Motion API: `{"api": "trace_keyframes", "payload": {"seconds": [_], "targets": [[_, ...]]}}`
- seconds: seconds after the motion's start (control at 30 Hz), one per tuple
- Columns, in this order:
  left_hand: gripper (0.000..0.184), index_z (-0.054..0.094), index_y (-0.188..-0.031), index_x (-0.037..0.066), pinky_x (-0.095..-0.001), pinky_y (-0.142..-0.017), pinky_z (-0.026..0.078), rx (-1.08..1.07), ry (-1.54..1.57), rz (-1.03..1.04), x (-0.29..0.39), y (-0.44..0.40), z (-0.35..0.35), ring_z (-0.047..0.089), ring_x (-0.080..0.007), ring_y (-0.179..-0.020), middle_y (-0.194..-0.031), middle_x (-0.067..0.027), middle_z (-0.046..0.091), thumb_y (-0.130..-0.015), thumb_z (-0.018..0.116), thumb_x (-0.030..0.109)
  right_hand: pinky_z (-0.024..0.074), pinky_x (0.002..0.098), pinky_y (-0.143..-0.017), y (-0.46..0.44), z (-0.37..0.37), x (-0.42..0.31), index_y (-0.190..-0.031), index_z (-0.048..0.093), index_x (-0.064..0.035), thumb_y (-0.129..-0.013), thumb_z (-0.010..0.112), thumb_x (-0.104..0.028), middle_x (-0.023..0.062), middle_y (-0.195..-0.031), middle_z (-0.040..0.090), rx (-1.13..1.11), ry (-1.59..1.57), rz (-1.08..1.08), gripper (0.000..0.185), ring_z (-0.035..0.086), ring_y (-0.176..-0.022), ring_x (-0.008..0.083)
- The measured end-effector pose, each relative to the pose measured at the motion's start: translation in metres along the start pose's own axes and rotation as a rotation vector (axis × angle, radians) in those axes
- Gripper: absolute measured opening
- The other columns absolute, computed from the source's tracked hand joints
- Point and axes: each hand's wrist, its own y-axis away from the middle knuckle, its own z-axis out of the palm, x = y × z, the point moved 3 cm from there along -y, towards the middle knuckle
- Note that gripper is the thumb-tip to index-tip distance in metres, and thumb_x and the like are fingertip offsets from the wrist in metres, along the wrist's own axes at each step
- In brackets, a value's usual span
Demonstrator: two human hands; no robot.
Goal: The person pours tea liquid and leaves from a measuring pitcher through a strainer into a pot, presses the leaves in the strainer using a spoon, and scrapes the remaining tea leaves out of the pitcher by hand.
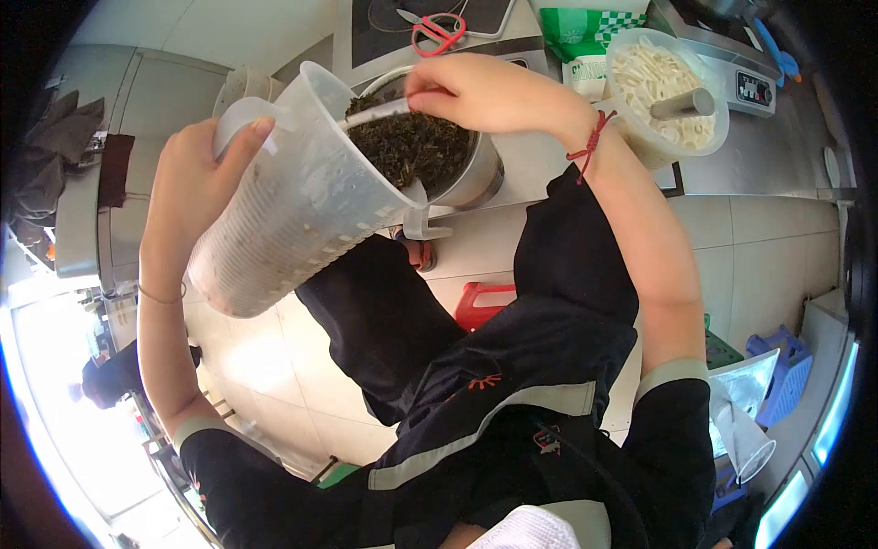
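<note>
Pitcher (297, 206): one, cloudy translucent plastic, tall and round, wall ringed with fine ribs. Held tilted just off the counter's (777, 169) near edge, mouth turned toward the pot (483, 174).
Left hand (194, 169): fingers curled round the pitcher's handle, thumb on top.
Right hand (480, 91): fingertips pinching one pale, flat strip (377, 113); the strip's far end meets the pitcher's rim.
Pot: one, round, smooth, metal-looking, by the counter's near edge; dark leaves (407, 151) inside, crumbled and matted.
Tub (719, 128): one, translucent plastic, right of the pot; heaped with pale pieces (651, 78), too many to count.
Toward the counter's far edge: scissors (439, 37), one pair, red loops; one green-and-white bag (585, 35).
</note>
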Motion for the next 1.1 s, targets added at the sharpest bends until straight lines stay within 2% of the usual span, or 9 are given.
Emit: {"api": "trace_keyframes", "payload": {"seconds": [0.17, 0.27, 0.37, 0.43, 0.67, 0.73, 0.83, 0.93, 1.1], "targets": [[0.052, 0.059, -0.068, -0.006, -0.0302, -0.046, 0.037, -0.002, -0.010, -0.008, -0.001, -0.001, 0.000, 0.044, -0.0147, -0.045, -0.048, -0.0092, 0.048, -0.080, 0.057, 0.045, 0.0457, 0.0383, -0.064, -0.005, 0.018, 0.016, -0.089, 0.057, -0.0076, -0.083, 0.053, -0.024, 0.0114, -0.076, 0.062, 0.413, -0.150, -0.177, 0.018, 0.060, -0.072, 0.0294], [0.053, 0.058, -0.066, -0.006, -0.0303, -0.046, 0.037, -0.008, -0.006, -0.003, -0.003, -0.001, 0.001, 0.044, -0.0153, -0.044, -0.048, -0.0100, 0.048, -0.080, 0.058, 0.045, 0.0454, 0.0394, -0.062, 0.009, 0.025, 0.021, -0.089, 0.057, -0.0099, -0.082, 0.054, -0.023, 0.0099, -0.076, 0.062, 0.276, -0.042, -0.015, 0.015, 0.060, -0.072, 0.0295], [0.053, 0.057, -0.064, -0.006, -0.0304, -0.045, 0.036, 0.043, 0.069, 0.029, -0.004, -0.001, 0.000, 0.043, -0.0157, -0.044, -0.047, -0.0102, 0.047, -0.080, 0.058, 0.044, 0.0452, 0.0411, -0.061, 0.028, 0.023, 0.017, -0.088, 0.057, -0.0118, -0.081, 0.054, -0.023, 0.0099, -0.074, 0.061, 0.282, 0.005, 0.037, 0.013, 0.060, -0.072, 0.0300], [0.047, 0.060, -0.076, -0.006, -0.0308, -0.051, 0.038, -0.071, -0.008, -0.007, 0.001, 0.000, -0.001, 0.048, -0.0161, -0.052, -0.056, -0.0118, 0.053, -0.084, 0.054, 0.040, 0.0452, 0.0413, -0.062, 0.038, 0.019, 0.015, -0.088, 0.057, -0.0131, -0.081, 0.054, -0.023, 0.0094, -0.074, 0.061, 0.275, 0.009, 0.104, 0.012, 0.060, -0.073, 0.0303], [0.045, 0.060, -0.077, -0.006, -0.0327, -0.052, 0.039, -0.087, -0.039, -0.074, -0.004, 0.005, -0.004, 0.048, -0.0178, -0.052, -0.056, -0.0136, 0.052, -0.084, 0.054, 0.038, 0.0451, 0.0408, -0.062, 0.061, 0.019, 0.029, -0.090, 0.057, -0.0141, -0.083, 0.052, -0.023, 0.0093, -0.076, 0.062, 0.312, 0.012, 0.178, 0.012, 0.060, -0.074, 0.0294], [0.051, 0.058, -0.066, -0.006, -0.0313, -0.046, 0.038, 0.033, 0.035, 0.021, -0.009, 0.007, -0.004, 0.045, -0.0183, -0.044, -0.048, -0.0132, 0.048, -0.079, 0.059, 0.042, 0.0452, 0.0405, -0.062, 0.064, 0.020, 0.029, -0.091, 0.057, -0.0139, -0.083, 0.052, -0.023, 0.0090, -0.077, 0.062, 0.326, 0.060, 0.198, 0.013, 0.060, -0.074, 0.0292], [0.048, 0.059, -0.069, -0.007, -0.0321, -0.047, 0.038, 0.077, 0.088, 0.049, -0.007, 0.016, -0.007, 0.046, -0.0201, -0.044, -0.050, -0.0152, 0.049, -0.079, 0.060, 0.041, 0.0454, 0.0403, -0.062, 0.063, 0.026, 0.028, -0.092, 0.057, -0.0136, -0.084, 0.051, -0.023, 0.0089, -0.078, 0.063, 0.311, 0.136, 0.258, 0.014, 0.060, -0.074, 0.0290], [0.041, 0.059, -0.082, -0.006, -0.0324, -0.052, 0.040, -0.026, -0.087, -0.044, -0.016, 0.024, -0.009, 0.049, -0.0181, -0.053, -0.060, -0.0146, 0.055, -0.083, 0.057, 0.035, 0.0464, 0.0339, -0.065, 0.055, 0.021, 0.029, -0.098, 0.056, -0.0081, -0.085, 0.054, -0.018, 0.0098, -0.084, 0.063, 0.288, 0.025, 0.181, 0.016, 0.061, -0.077, 0.0270], [0.039, 0.060, -0.086, -0.005, -0.0312, -0.055, 0.042, -0.008, -0.054, 0.012, -0.025, 0.030, -0.010, 0.053, -0.0189, -0.055, -0.063, -0.0147, 0.058, -0.082, 0.058, 0.035, 0.0456, 0.0377, -0.063, 0.035, 0.020, -0.001, -0.093, 0.057, -0.0110, -0.083, 0.055, -0.020, 0.0092, -0.080, 0.063, 0.323, -0.280, 0.000, 0.014, 0.060, -0.075, 0.0292]]}}
